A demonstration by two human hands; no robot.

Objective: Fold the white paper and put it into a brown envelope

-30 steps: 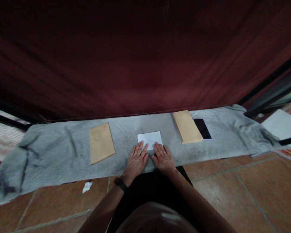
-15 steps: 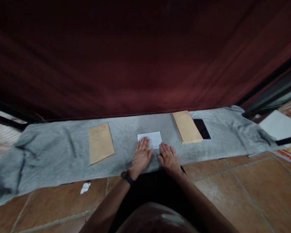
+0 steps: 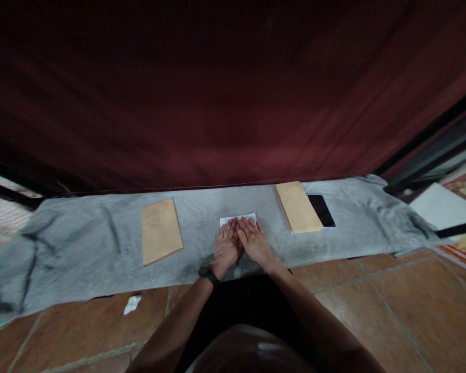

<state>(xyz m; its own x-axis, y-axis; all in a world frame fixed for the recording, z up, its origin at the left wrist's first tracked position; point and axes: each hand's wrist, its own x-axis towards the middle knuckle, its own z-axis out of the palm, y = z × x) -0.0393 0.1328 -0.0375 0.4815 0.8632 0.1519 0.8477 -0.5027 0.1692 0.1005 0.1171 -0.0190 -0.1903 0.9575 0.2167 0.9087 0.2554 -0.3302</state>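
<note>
My left hand [image 3: 227, 247] and right hand [image 3: 254, 242] lie flat side by side, fingers stretched out and close together, pressing the white paper [image 3: 238, 219] onto the grey cloth [image 3: 81, 243]. If I press unevenly, the soft cloth may bunch and the paper may skew or crease.

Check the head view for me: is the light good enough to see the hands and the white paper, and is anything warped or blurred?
Head view: dim overall, with the dark red curtain almost black across the upper half. The grey cloth is brightest at centre, so the left hand, right hand and white paper read clearly. The wide lens bows the cloth's edges, and detail softens slightly toward the corners.
</note>
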